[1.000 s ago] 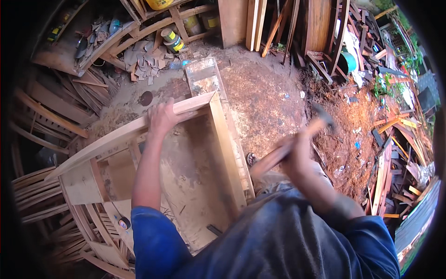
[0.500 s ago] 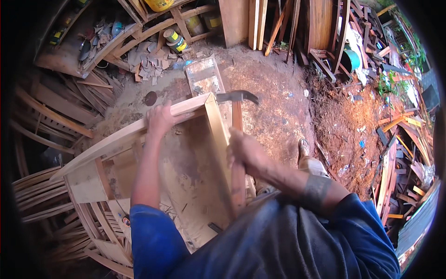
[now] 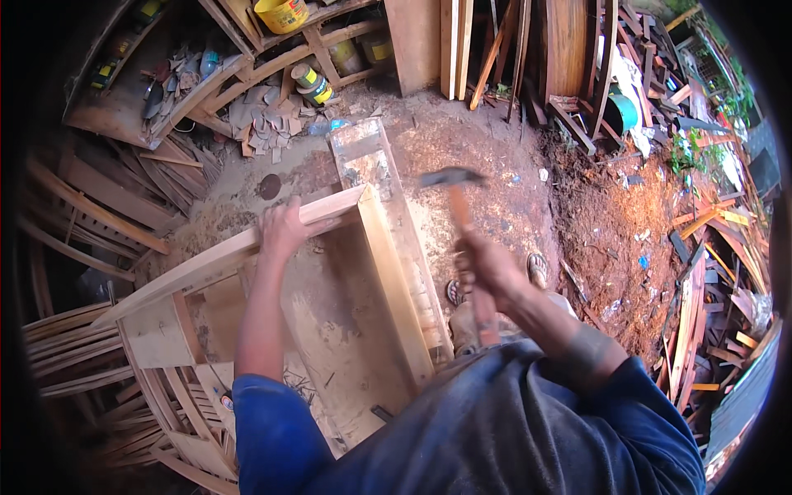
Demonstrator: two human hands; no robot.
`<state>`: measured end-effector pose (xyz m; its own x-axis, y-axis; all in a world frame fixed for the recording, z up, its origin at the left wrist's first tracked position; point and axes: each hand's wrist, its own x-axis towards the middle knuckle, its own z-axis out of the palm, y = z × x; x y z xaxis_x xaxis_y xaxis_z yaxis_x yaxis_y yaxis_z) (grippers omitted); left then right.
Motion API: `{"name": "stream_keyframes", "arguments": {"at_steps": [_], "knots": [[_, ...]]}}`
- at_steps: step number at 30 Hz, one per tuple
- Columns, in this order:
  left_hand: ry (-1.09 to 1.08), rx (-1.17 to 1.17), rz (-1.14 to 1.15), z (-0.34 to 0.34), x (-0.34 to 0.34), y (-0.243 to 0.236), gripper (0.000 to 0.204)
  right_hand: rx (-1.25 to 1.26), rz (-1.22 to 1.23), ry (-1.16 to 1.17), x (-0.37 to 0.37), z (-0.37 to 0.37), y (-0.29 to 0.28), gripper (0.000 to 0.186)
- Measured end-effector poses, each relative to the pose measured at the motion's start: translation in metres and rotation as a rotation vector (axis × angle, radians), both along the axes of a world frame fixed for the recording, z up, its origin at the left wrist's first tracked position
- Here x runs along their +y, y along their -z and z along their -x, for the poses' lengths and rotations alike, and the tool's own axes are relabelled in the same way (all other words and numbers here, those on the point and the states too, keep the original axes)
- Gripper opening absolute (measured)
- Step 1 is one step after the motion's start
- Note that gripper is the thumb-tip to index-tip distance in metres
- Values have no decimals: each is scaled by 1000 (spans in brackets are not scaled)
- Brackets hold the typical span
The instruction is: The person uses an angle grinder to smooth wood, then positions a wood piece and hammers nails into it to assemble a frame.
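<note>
A claw hammer (image 3: 462,206) with a wooden handle is gripped in my right hand (image 3: 485,268), its dark head in the air to the right of the frame corner and apart from the wood. My left hand (image 3: 285,231) is closed over the top rail of a pale wooden frame (image 3: 386,280), a short way left of its mitred corner. The frame stands tilted in front of me, its long rail running off to the left. Beneath the corner lies a long low plank bench (image 3: 412,239), partly hidden by the frame.
Shelving (image 3: 223,87) with scraps and cans is at the back left, a yellow bucket (image 3: 281,14) on top. Boards (image 3: 568,49) lean at the back. Wood offcuts (image 3: 689,305) pile up on the right; timber strips (image 3: 70,346) are stacked on the left. My sandalled foot (image 3: 537,271) is below.
The hammer has swung away from the frame's corner, to the right, with my right hand. My left hand keeps its hold on the rail; the corner sits slightly lower and further left.
</note>
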<state>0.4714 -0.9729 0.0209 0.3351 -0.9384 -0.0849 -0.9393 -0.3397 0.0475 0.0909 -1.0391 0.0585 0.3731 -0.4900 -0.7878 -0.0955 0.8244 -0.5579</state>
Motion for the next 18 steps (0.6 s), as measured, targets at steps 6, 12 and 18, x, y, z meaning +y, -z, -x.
{"name": "stream_keyframes", "arguments": {"at_steps": [6, 12, 18], "knots": [[-28, -8, -67, 10, -3, -7, 85, -107, 354, 804, -34, 62, -11, 34], [-69, 23, -85, 8, -12, -12, 90, -154, -225, -6, 4, -7, 1, 31], [-62, -19, -112, 6, 6, -8, 90, -36, 147, 591, -8, 36, 2, 31]]}}
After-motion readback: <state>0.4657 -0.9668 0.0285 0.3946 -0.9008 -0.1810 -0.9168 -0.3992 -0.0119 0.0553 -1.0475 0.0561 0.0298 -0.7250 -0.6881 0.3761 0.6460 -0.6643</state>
